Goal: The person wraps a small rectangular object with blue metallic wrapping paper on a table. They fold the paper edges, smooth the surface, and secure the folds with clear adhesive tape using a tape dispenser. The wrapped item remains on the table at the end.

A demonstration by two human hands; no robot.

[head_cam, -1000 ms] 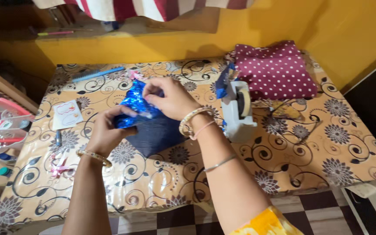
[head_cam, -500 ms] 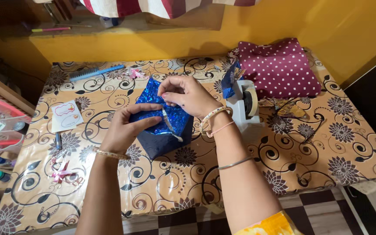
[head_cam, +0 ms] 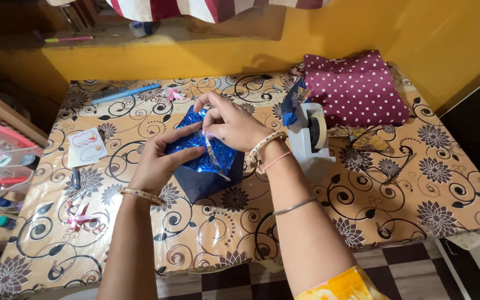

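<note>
1. Looking from the left side first: a clear plastic container (head_cam: 1, 178) with red parts stands beside the table edge, then a small white card (head_cam: 86, 146) and a pink ribbon bow (head_cam: 79, 219) lie on the flowered table cover (head_cam: 206, 233), well apart from my hands.
2. My left hand (head_cam: 159, 164) presses flat on the shiny blue wrapping paper (head_cam: 204, 149), its fingers closed down on the fold; the thumb points toward my right hand.
3. The wrapped dark blue parcel (head_cam: 206, 180) lies directly under both hands, one corner pointing toward me.
4. My right hand (head_cam: 230, 125) is on the parcel's far side and pinches a strip of clear tape (head_cam: 213, 158) that runs down over the paper.
5. The white tape dispenser (head_cam: 312, 139) stands just beside my right wrist, nearer to this hand.
6. A maroon dotted cloth (head_cam: 354, 89) lies behind the dispenser; a blue comb (head_cam: 123, 93) is at the far left edge. Nothing blocks the parcel.
</note>
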